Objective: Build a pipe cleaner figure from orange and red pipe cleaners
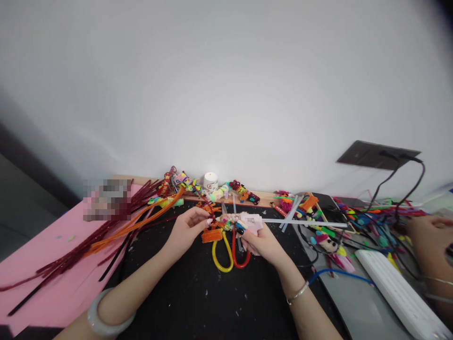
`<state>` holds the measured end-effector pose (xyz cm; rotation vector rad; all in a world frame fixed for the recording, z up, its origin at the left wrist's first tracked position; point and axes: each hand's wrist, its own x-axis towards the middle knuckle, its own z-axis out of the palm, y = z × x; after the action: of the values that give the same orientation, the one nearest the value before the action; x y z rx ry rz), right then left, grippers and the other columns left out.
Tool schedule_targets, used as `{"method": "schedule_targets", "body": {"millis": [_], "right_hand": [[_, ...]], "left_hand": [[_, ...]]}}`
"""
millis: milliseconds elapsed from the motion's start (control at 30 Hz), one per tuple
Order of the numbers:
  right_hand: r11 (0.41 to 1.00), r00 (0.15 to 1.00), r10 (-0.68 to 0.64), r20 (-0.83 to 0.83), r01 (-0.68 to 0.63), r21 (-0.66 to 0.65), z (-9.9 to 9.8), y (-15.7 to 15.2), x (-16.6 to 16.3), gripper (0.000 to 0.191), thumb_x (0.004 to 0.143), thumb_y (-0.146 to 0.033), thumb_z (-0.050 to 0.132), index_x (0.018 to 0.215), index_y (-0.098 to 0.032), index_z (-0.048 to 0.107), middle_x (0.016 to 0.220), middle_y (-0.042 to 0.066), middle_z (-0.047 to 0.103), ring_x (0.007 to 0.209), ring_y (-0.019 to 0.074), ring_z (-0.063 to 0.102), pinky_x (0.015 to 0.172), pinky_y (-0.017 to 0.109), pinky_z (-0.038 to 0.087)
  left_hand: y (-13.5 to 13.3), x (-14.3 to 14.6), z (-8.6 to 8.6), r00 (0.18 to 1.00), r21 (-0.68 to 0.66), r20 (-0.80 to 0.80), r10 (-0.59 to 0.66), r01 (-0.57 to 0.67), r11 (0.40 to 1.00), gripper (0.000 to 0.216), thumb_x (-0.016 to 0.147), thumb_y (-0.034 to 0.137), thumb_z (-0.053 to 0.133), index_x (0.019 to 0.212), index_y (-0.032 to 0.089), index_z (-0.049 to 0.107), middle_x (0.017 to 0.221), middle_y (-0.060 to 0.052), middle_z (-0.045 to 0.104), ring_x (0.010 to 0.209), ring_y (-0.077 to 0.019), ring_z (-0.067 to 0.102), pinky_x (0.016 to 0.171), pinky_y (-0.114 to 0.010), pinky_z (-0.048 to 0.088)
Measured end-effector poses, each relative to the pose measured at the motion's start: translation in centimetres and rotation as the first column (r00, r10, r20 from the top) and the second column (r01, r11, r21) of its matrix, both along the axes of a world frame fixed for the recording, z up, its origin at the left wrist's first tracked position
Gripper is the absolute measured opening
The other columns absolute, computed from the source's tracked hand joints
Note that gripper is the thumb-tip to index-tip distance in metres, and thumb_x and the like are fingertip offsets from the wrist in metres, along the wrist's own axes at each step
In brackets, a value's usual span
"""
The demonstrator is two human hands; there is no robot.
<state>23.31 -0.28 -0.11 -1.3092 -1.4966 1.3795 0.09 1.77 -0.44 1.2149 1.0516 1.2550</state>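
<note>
My right hand (261, 243) is wrapped round a pale pink hot glue gun (252, 220) with colourful bits stuck along its body. Its front points left, and a long translucent glue stick (304, 222) sticks out of its back. My left hand (189, 229) pinches a small dark red and orange pipe-cleaner piece (213, 213) just left of the gun's front; its exact shape is partly hidden. Below, between both hands, lie scissors (222, 270) with one yellow and one red handle. An orange fuzzy block (211, 236) lies beside the yellow loop.
Dark red pipe cleaners (71, 257) and orange ones (116, 231) spread over the pink surface (38, 269) at left. A white paper cup (210, 181) stands by the wall among small figures. At right are a white power strip (396, 288), cables and another person's hand (426, 241).
</note>
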Motion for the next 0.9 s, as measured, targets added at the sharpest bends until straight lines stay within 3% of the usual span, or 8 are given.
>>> {"method": "schedule_targets", "body": {"millis": [400, 733, 900], "right_hand": [[1.000, 0.999, 0.011, 0.047, -0.011, 0.001, 0.5, 0.0, -0.2, 0.031, 0.081, -0.033, 0.062, 0.056, -0.018, 0.051, 0.043, -0.004, 0.051, 0.033, 0.0047, 0.036, 0.033, 0.017, 0.024], [0.999, 0.999, -0.037, -0.001, 0.037, -0.023, 0.4, 0.1, -0.3, 0.019, 0.076, -0.030, 0.061, 0.065, -0.019, 0.051, 0.045, -0.005, 0.054, 0.032, 0.0059, 0.038, 0.032, 0.017, 0.025], [0.999, 0.999, -0.031, 0.029, 0.032, -0.012, 0.4, 0.1, -0.2, 0.022, 0.077, -0.030, 0.059, 0.060, -0.019, 0.051, 0.044, -0.005, 0.053, 0.032, 0.0059, 0.038, 0.032, 0.017, 0.026]], "left_hand": [[-0.1, -0.1, -0.7, 0.986, 0.149, -0.166, -0.005, 0.030, 0.988, 0.009, 0.076, 0.027, 0.072, 0.081, 0.020, 0.069, 0.080, -0.003, 0.069, 0.076, -0.0193, 0.065, 0.073, -0.030, 0.052], [0.1, -0.2, -1.3, 0.969, 0.241, -0.248, 0.018, 0.044, 0.969, 0.008, 0.080, 0.026, 0.066, 0.083, 0.018, 0.067, 0.085, -0.004, 0.069, 0.082, -0.0201, 0.067, 0.077, -0.032, 0.054], [0.2, -0.1, -1.2, 0.971, 0.230, -0.237, 0.032, 0.024, 0.973, 0.009, 0.079, 0.026, 0.067, 0.082, 0.018, 0.067, 0.081, -0.003, 0.069, 0.076, -0.0186, 0.067, 0.072, -0.030, 0.054]]}}
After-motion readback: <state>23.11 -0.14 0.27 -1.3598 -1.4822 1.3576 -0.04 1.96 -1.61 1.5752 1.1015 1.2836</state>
